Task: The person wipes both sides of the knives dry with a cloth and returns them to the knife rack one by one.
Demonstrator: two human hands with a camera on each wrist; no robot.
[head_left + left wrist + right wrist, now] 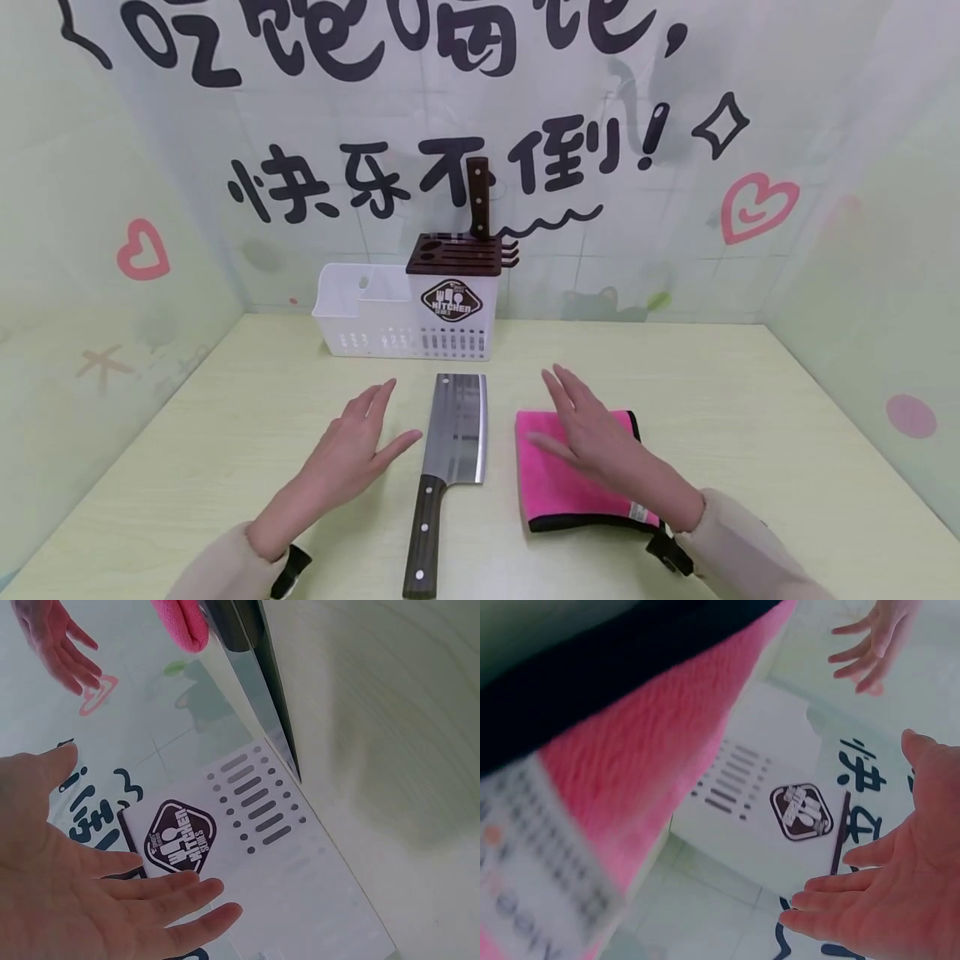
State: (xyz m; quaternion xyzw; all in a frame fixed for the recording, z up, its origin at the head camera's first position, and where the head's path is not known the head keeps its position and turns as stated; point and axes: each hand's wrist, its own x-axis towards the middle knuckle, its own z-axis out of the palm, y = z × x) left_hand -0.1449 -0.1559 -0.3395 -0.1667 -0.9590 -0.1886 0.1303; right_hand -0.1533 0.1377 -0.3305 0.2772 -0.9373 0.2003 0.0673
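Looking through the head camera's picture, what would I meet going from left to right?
Left pink heart, left hand, cleaver, pink cloth, right pink heart, pink spot.

Pale wood-grain tabletop (750, 400) — whitish walls (675, 267) on three sides — black lettering (450, 145), pink hearts (760, 208).

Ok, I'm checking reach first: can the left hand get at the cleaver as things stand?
Probably yes: the left hand is just left of the cleaver, nothing shows between them, and the handle lies uncovered.
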